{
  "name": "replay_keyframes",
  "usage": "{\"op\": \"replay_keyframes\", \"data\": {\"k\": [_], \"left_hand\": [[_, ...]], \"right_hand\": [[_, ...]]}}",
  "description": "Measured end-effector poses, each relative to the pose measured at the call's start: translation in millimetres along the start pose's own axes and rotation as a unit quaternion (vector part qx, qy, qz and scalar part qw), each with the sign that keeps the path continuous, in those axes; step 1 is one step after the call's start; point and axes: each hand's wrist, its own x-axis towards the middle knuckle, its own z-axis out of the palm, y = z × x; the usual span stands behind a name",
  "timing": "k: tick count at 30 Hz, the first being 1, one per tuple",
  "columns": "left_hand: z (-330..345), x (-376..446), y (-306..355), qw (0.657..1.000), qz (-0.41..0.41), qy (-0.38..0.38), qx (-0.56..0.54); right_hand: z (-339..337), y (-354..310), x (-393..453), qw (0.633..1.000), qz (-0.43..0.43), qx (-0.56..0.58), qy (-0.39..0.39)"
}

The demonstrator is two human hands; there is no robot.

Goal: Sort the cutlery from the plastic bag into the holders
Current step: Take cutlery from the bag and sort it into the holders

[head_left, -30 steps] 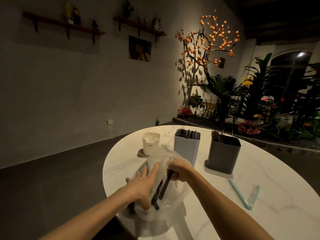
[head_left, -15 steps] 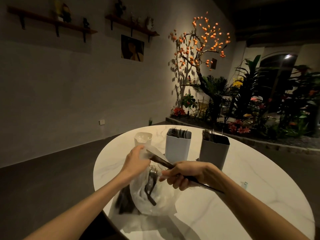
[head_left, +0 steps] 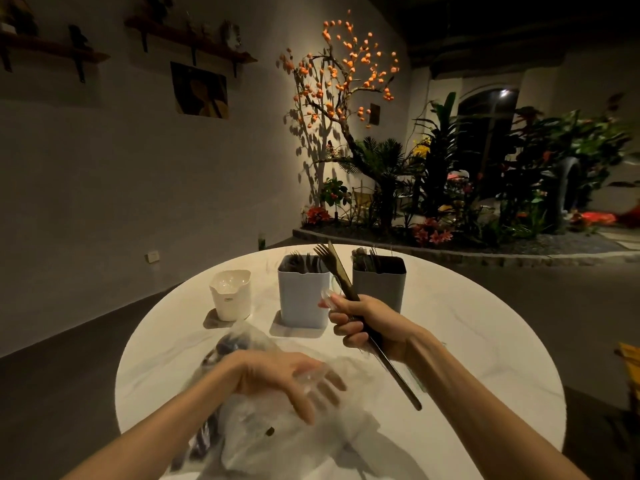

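Note:
My right hand [head_left: 367, 323] grips a dark fork and knife [head_left: 341, 275] together, their tips pointing up between the light blue holder [head_left: 304, 299] and the grey holder [head_left: 379, 285]. Both holders have dark cutlery standing in them. A small white holder [head_left: 231, 294] stands to their left. My left hand [head_left: 287, 382] rests with relaxed fingers on the clear plastic bag [head_left: 263, 434], which lies flat on the table with dark cutlery inside at its left side.
All of this sits on a round white marble table [head_left: 467, 358]. Dark floor surrounds the table. Beyond it are a lit orange-blossom tree [head_left: 343, 81] and a planter bed with plants at the back right.
My right hand has pulled the fork and knife out of the bag and lifted them toward the holders. My left hand let go of the bag's mouth and lowered onto the bag.

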Motion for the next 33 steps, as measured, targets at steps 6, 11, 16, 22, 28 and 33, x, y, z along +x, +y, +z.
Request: {"op": "replay_keyframes", "data": {"k": [6,11,16,22,28,33], "left_hand": [[-20,27,8,0.953,0.093,0.22,-0.185],[-37,59,9,0.912,0.16,0.275,-0.257],[-51,79,5,0.876,0.182,0.32,-0.31],[-94,73,18,0.766,0.261,0.369,-0.458],[-99,62,17,0.794,0.248,0.31,-0.46],[-60,61,13,0.881,0.168,0.314,-0.311]], "right_hand": [[-21,22,22,1.0,-0.004,-0.023,0.002],[-38,48,45,0.993,0.033,0.051,-0.098],[-53,68,64,0.992,0.039,0.071,-0.101],[-70,87,68,0.997,0.048,0.02,-0.055],[-70,76,66,0.986,0.008,0.148,-0.075],[-61,50,63,0.971,-0.096,0.216,-0.037]]}}
